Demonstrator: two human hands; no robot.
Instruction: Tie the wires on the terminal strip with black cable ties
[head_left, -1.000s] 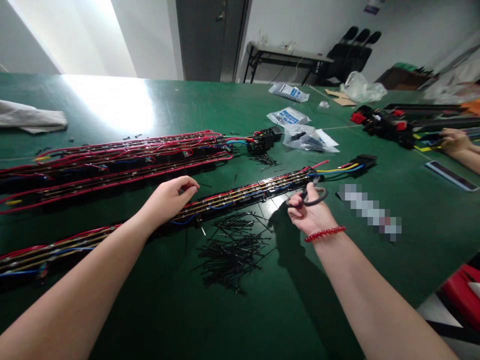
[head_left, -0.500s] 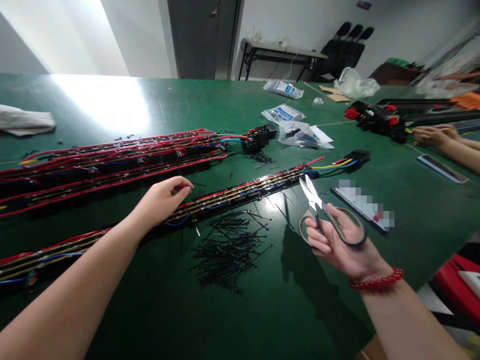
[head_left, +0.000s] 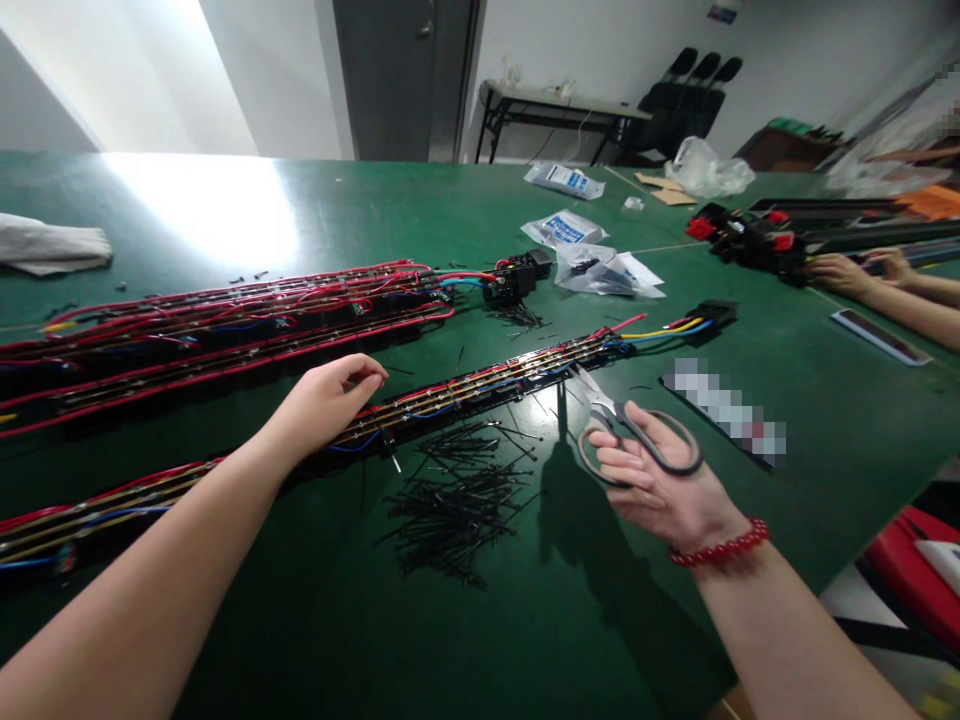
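In my right hand (head_left: 652, 470) is a pair of scissors (head_left: 611, 415) with dark handles, my fingers through the loops. The blades are tilted up and left, close to the front edge of a long wired strip (head_left: 480, 385) in the head view; contact is unclear. Over that strip's middle lies my left hand (head_left: 334, 395), fingers curled and thumb near the index finger. Whatever it may pinch is hidden. The strip carries brass-coloured bars, red and blue wires and a black connector (head_left: 712, 315). In front of it are loose black cable ties (head_left: 457, 510) in a pile.
More strips with red wires (head_left: 247, 345) lie behind. Plastic bags (head_left: 566, 228) sit farther back on the green table (head_left: 337, 630). A flat, partly blurred piece (head_left: 720, 410) lies at right. Another person's hands (head_left: 847, 275) work at the far right beside black parts.
My right hand has moved left and slightly down with the scissors, bringing the blades nearer the strip; they look closer together. My left hand has stayed in place.
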